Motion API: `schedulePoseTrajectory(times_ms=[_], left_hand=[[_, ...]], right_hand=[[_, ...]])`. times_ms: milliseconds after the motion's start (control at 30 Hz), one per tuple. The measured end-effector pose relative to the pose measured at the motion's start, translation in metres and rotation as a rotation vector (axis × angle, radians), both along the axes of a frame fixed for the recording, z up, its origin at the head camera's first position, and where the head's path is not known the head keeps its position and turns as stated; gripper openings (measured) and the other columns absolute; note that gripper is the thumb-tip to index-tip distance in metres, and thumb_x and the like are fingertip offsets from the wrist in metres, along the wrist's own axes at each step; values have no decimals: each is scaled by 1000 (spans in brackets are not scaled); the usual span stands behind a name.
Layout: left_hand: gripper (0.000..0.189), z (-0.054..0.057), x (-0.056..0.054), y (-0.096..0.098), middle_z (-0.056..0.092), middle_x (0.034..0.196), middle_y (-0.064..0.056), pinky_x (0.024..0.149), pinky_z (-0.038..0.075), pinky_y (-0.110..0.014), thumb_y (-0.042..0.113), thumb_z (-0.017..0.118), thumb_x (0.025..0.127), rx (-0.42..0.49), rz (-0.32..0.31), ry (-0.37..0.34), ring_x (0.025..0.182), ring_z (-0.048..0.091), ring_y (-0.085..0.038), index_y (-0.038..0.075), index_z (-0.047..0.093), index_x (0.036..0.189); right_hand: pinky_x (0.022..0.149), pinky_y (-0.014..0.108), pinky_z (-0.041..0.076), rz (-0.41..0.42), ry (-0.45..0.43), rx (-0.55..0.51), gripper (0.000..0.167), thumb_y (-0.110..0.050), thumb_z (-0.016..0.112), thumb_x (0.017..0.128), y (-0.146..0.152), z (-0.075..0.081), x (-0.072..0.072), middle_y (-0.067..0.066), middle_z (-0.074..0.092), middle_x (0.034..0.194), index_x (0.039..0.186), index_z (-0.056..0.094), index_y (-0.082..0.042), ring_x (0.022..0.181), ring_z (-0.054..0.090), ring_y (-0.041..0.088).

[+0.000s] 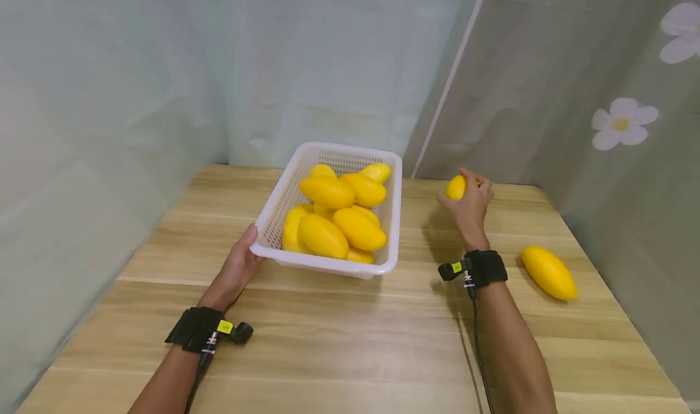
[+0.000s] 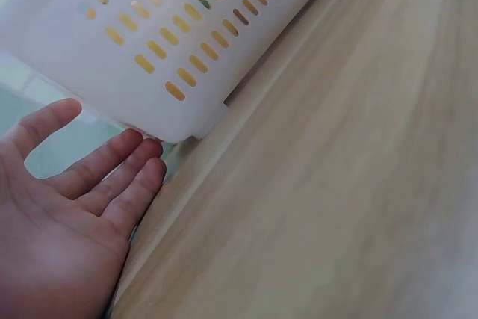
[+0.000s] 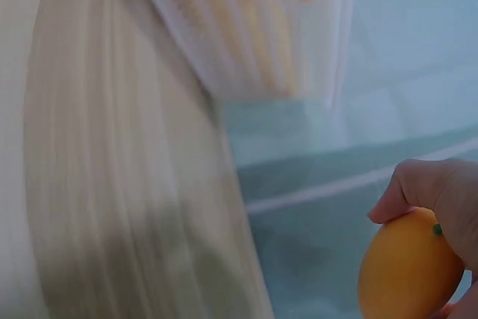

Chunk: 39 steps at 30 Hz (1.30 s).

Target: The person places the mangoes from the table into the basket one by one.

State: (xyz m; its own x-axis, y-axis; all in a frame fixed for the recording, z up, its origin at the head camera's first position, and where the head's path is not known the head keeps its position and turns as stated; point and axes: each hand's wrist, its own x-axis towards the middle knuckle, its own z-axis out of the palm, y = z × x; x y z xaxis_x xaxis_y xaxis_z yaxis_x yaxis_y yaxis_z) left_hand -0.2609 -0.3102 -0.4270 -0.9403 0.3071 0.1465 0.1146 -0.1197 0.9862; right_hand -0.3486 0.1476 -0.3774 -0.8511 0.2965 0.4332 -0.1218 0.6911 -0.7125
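Note:
A white plastic basket (image 1: 328,262) with slotted walls stands at the middle back of the table, with several yellow mangoes (image 1: 322,236) heaped inside. My left hand (image 1: 240,262) touches its near left corner; in the left wrist view the straight fingers (image 2: 123,158) rest against the basket wall (image 2: 82,50). To the right of the basket, my right hand (image 1: 471,204) grips one mango (image 1: 456,187) between thumb and fingers near the table's back edge. The right wrist view shows this mango (image 3: 407,270) with a small green spot at its end. Another mango (image 1: 549,273) lies alone at the right.
The wooden table (image 1: 328,347) meets a pale curtain (image 1: 339,61) at the back and left. A grey-green curtain with white flowers (image 1: 623,123) hangs along the right. Each wrist wears a black strap (image 1: 485,268) with a small camera and cable.

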Motion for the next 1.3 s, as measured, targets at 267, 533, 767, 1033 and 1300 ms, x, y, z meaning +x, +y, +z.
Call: schedulePoseTrajectory(times_ms=[267, 533, 767, 1033, 1300], left_hand=[[50, 5, 8, -9, 14, 147, -1, 102, 15, -38, 41, 20, 98, -11, -2, 0, 129, 19, -23, 24, 17, 145], [49, 3, 10, -8, 15, 147, 1, 101, 20, -31, 41, 20, 98, -16, -14, -1, 129, 20, -22, 26, 18, 145], [50, 7, 7, -6, 15, 147, -2, 101, 20, -31, 40, 19, 99, 14, -31, 2, 129, 19, -22, 22, 18, 145], [50, 1, 4, -9, 14, 147, 1, 102, 15, -39, 43, 19, 98, -26, -7, -27, 129, 19, -21, 25, 17, 145], [50, 1, -2, -4, 15, 147, 1, 102, 15, -40, 41, 19, 98, -5, -27, -10, 129, 20, -22, 24, 18, 145]], right_hand=[[80, 44, 35, 104, -4, -51, 67, -17, 76, 69, -38, 14, 4, 13, 29, 127, 130, 48, -19, 113, 26, 29], [79, 44, 37, 121, 17, -7, 67, -14, 76, 69, -48, 21, 14, 12, 30, 128, 130, 48, -18, 114, 27, 27], [80, 44, 37, 128, 16, 8, 67, -15, 76, 69, -51, 23, 15, 11, 30, 129, 130, 48, -19, 115, 26, 28], [81, 44, 36, 161, 31, 45, 68, -13, 77, 68, -59, 21, 16, 13, 30, 128, 130, 48, -19, 116, 25, 28], [82, 44, 37, 153, 20, 59, 68, -14, 77, 67, -56, 28, 17, 13, 29, 130, 129, 48, -19, 116, 25, 29]])
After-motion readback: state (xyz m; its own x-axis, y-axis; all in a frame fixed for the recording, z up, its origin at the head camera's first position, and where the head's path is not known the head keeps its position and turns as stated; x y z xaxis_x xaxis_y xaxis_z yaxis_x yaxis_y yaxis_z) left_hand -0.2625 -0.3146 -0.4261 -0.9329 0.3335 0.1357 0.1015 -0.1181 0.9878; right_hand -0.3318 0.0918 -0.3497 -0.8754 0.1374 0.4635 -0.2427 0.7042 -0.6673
